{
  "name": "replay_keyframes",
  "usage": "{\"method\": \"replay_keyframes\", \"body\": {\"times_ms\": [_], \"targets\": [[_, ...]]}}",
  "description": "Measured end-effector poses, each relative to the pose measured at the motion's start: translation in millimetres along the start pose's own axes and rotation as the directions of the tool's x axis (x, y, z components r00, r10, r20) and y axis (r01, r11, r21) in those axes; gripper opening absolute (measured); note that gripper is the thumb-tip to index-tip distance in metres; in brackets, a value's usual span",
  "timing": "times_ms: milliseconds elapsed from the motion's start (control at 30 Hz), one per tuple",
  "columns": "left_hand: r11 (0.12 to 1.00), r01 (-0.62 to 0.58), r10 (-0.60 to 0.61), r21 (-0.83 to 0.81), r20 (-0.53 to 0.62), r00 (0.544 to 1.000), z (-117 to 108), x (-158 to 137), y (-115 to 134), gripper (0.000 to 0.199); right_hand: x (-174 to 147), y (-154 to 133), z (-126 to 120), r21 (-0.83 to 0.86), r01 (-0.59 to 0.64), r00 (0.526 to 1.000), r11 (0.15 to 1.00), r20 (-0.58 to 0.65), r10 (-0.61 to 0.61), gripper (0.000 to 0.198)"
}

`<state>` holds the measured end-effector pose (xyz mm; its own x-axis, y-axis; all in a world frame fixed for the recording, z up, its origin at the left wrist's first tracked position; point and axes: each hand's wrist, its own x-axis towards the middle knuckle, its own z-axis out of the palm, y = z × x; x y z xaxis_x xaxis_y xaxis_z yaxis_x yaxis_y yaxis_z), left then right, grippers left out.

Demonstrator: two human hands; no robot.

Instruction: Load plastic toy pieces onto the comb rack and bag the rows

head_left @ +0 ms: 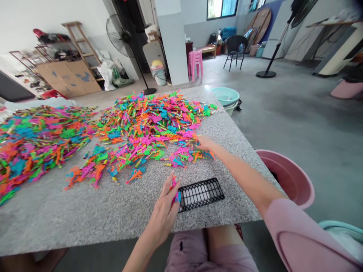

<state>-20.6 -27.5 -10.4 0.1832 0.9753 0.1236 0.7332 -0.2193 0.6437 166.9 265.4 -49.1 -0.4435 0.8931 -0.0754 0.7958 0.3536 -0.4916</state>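
My left hand (165, 207) is at the left end of a small black lattice basket (202, 194), its fingers closed around pink and blue plastic toy guns (174, 189). The basket lies near the table's front edge, with pale slots showing through its grid. Stretched forward, my right hand (206, 143) reaches the near right edge of a heap of small toy guns (159, 117) in pink, orange, green and blue. Its fingertips touch an orange piece there; the fingers are partly hidden, so their grip is unclear. Several loose toy guns (135, 174) lie in front of the heap.
A second heap of toy guns (42, 136) covers the left of the speckled stone table (119, 219). Beside its right edge stand a pink tub (300, 181) and a turquoise basin (225, 94). A standing fan (124, 37) is behind the table.
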Motion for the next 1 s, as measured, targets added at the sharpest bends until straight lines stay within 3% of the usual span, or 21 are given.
{"method": "replay_keyframes", "body": {"times_ms": [67, 133, 167, 233, 267, 300, 367, 433, 500, 600, 700, 767, 833, 900, 1000], "targets": [[1.000, -0.003, 0.003, -0.009, 0.012, 1.000, 0.1, 0.5, -0.8, 0.058, -10.6, 11.2, -8.3, 0.035, -0.035, 0.999, 0.999, -0.027, 0.036, 0.023], [1.000, -0.014, 0.015, -0.016, 0.016, 1.000, -0.2, 1.0, -1.7, 0.057, -32.0, 30.6, -17.9, 0.233, -0.079, 0.989, 0.969, -0.102, 0.105, 0.028], [1.000, -0.019, 0.019, -0.018, 0.017, 1.000, -0.5, 1.2, -2.2, 0.057, -46.4, 42.3, -21.1, 0.399, -0.083, 0.978, 0.913, -0.142, 0.151, 0.028], [0.999, -0.027, 0.027, -0.018, 0.023, 0.999, -1.0, 1.6, -3.6, 0.057, -80.4, 67.0, -21.6, 0.715, -0.051, 0.953, 0.697, -0.174, 0.248, 0.025], [0.999, -0.031, 0.031, -0.019, 0.028, 0.999, -1.2, 1.8, -4.5, 0.057, -98.8, 78.6, -18.7, 0.801, -0.044, 0.947, 0.597, -0.157, 0.280, 0.025], [0.999, -0.037, 0.038, -0.020, 0.033, 0.999, -1.5, 2.1, -5.4, 0.058, -117.0, 88.9, -14.3, 0.827, -0.064, 0.948, 0.559, -0.125, 0.293, 0.027], [0.999, -0.049, 0.049, -0.021, 0.043, 0.998, -2.2, 3.2, -7.0, 0.059, -148.9, 103.6, -3.8, 0.741, -0.148, 0.957, 0.655, -0.061, 0.285, 0.031], [0.998, -0.057, 0.058, -0.015, 0.049, 0.997, -3.1, 4.8, -7.7, 0.060, -171.2, 108.2, 3.9, 0.492, -0.180, 0.973, 0.852, -0.040, 0.229, 0.030], [0.998, -0.067, 0.067, -0.002, 0.050, 0.997, -4.0, 6.3, -6.8, 0.061, -183.5, 103.0, 6.0, 0.182, -0.126, 0.991, 0.975, -0.031, 0.134, 0.022], [0.998, -0.044, 0.041, 0.047, 0.060, 0.997, -4.1, 6.2, -2.5, 0.058, -191.9, 85.6, 1.4, -0.203, -0.011, 0.999, 0.979, 0.046, 0.020, 0.015], [0.985, 0.049, -0.055, 0.166, 0.030, 0.998, -2.4, 3.6, 2.1, 0.057, -196.7, 67.3, -0.7, -0.414, 0.044, 0.996, 0.909, 0.093, -0.006, 0.022], [0.985, 0.059, -0.063, 0.164, 0.021, 0.998, -1.2, 2.4, 3.2, 0.059, -197.1, 51.9, 5.9, -0.386, -0.030, 0.999, 0.922, 0.020, 0.041, 0.023], [0.996, 0.011, -0.015, 0.092, 0.037, 0.999, -0.7, 2.2, 2.6, 0.059, -194.0, 27.9, 21.6, -0.191, -0.075, 0.997, 0.979, -0.049, 0.066, 0.020], [0.999, -0.030, 0.028, 0.041, 0.044, 0.999, -1.1, 2.7, 1.6, 0.061, -187.4, -5.2, 45.4, 0.111, 0.011, 0.998, 0.994, -0.062, -0.004, 0.013], [0.999, -0.035, 0.034, 0.027, 0.053, 0.998, -2.8, 3.1, 2.0, 0.066, -172.7, -57.0, 84.8, 0.432, 0.161, 0.987, 0.887, -0.070, -0.145, 0.007]]}}
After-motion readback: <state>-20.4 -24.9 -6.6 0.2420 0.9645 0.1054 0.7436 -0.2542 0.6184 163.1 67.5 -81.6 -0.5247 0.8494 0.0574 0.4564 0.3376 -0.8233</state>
